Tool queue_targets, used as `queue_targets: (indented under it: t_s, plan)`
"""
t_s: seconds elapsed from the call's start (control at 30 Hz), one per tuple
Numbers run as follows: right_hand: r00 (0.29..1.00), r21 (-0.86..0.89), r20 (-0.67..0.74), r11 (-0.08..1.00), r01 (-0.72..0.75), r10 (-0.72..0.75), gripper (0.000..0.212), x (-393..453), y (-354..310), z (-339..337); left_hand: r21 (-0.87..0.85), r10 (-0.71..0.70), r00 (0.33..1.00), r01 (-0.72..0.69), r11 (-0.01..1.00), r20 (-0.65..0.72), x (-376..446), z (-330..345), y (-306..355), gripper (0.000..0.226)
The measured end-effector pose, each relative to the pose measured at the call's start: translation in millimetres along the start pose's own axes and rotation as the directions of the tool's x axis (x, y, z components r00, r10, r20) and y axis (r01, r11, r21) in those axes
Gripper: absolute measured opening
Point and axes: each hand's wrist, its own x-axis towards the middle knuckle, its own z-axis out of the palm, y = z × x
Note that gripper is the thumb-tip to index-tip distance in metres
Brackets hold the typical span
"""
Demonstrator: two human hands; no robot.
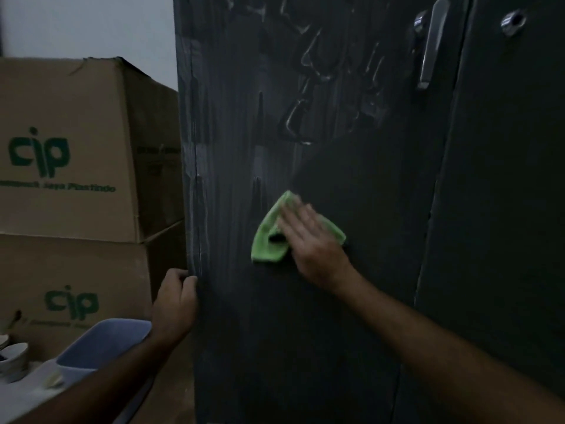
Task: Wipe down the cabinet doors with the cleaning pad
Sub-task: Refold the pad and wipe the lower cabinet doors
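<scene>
Left hand (175, 296): you are gripping the door's left edge.
Right hand (308, 240): flat, fingers straight, pressing green cleaning pad (269, 237) on cabinet door (351, 301).
Advice: keep overlapping strokes; streaks (321, 71) are showing above.

A dim storage corner, seemingly a stockroom or back room rather than a living space.

Two brown cardboard cartons (76, 142), printed in green with "cip" and a line ending "Plastindo", are stacked one on the other against a plain pale wall (91, 26). Just beside them stands a tall dark cabinet (336, 332) with double doors, a metal lever handle (432, 44) and a round metal lock fitting (513, 21), its left door streaked with wet cleaning marks. At lower left sit a bluish plastic tub (101, 344) and some pale bowl-like crockery (13, 359), blurred in the low light.
</scene>
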Motion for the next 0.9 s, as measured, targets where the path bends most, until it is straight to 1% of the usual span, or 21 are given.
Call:
queue_targets:
  t_s: [0.03,0.07,0.13,0.17,0.23,0.3,0.33,0.37,0.4,0.43,0.47,0.5,0.53,0.57,0.6,0.67,0.73,0.8,0.83,0.87,0.9]
  plan:
    - [0.986,-0.005,0.106,0.991,0.133,-0.132,0.056,-25,1,0,0.001,0.001,1.000,-0.001,1.000,0.001,2,-2,-1,0.032]
    - [0.963,-0.007,0.186,0.980,0.201,-0.196,0.057,-46,8,-5,0.004,0.012,1.000,-0.012,1.000,0.001,5,-3,-4,0.032]
    - [0.968,-0.018,0.195,0.987,0.161,-0.155,0.057,-60,30,-16,0.016,0.034,0.999,-0.034,0.999,-0.001,7,-2,-7,0.034]
    - [0.986,-0.030,0.148,0.996,0.087,-0.082,0.056,-54,40,-18,0.013,0.028,1.000,-0.028,1.000,-0.008,7,-2,-7,0.035]
    - [0.988,-0.054,0.006,0.987,-0.153,0.154,0.057,-15,41,-16,0.017,0.003,1.000,-0.003,1.000,-0.024,11,-1,-12,0.030]
    - [0.912,-0.002,-0.103,0.916,-0.400,0.398,0.058,35,14,-5,0.097,0.058,0.998,-0.057,0.994,-0.002,16,-1,-19,0.027]
    - [0.880,0.051,-0.130,0.890,-0.453,0.456,0.057,51,-6,5,0.116,0.076,0.997,-0.078,0.990,0.019,21,-2,-23,0.036]
    - [0.888,0.081,-0.145,0.900,-0.428,0.435,0.055,55,-28,17,0.026,0.030,0.999,-0.031,0.999,0.038,22,-4,-22,0.051]
    - [0.931,0.077,-0.135,0.941,-0.330,0.338,0.052,50,-51,29,-0.117,-0.034,0.998,0.040,0.992,0.058,23,-6,-19,0.062]
    - [0.981,0.052,-0.079,0.983,-0.173,0.177,0.050,33,-73,40,-0.236,-0.094,0.993,0.110,0.965,0.078,23,-9,-18,0.066]
    - [0.999,0.038,0.026,0.999,0.019,-0.020,0.049,10,-91,47,-0.332,-0.137,0.985,0.165,0.929,0.109,23,-10,-17,0.066]
    - [0.969,0.043,0.143,0.980,0.196,-0.201,0.049,-13,-100,49,-0.380,-0.175,0.976,0.213,0.900,0.133,25,-11,-15,0.068]
    - [0.911,0.059,0.250,0.945,0.323,-0.327,0.050,-32,-101,46,-0.417,-0.203,0.966,0.253,0.873,0.161,25,-13,-14,0.072]
    - [0.864,0.075,0.313,0.918,0.390,-0.393,0.052,-43,-95,41,-0.446,-0.237,0.955,0.292,0.846,0.176,27,-15,-14,0.073]
    - [0.852,0.078,0.327,0.910,0.407,-0.409,0.054,-42,-84,37,-0.472,-0.266,0.946,0.324,0.820,0.188,29,-15,-15,0.071]
    - [0.923,0.049,0.226,0.950,0.308,-0.311,0.054,-14,-64,33,-0.496,-0.300,0.931,0.364,0.788,0.206,35,-13,-20,0.064]
    - [0.996,0.067,0.076,0.997,0.047,-0.052,0.052,39,-60,31,-0.517,-0.330,0.918,0.395,0.760,0.218,40,-10,-22,0.061]
    - [0.987,0.163,-0.006,0.974,-0.160,0.163,0.048,84,-81,39,-0.528,-0.352,0.909,0.417,0.740,0.224,44,-9,-24,0.060]
    - [0.984,0.207,-0.020,0.964,-0.167,0.175,0.047,94,-97,48,-0.531,-0.358,0.911,0.412,0.741,0.207,44,-10,-24,0.057]
    - [0.994,0.228,-0.014,0.969,-0.098,0.104,0.046,92,-113,58,-0.526,-0.360,0.918,0.392,0.755,0.168,44,-13,-25,0.053]
    - [0.999,0.234,0.026,0.972,0.033,-0.040,0.046,81,-127,68,-0.514,-0.360,0.924,0.373,0.772,0.130,43,-17,-26,0.050]
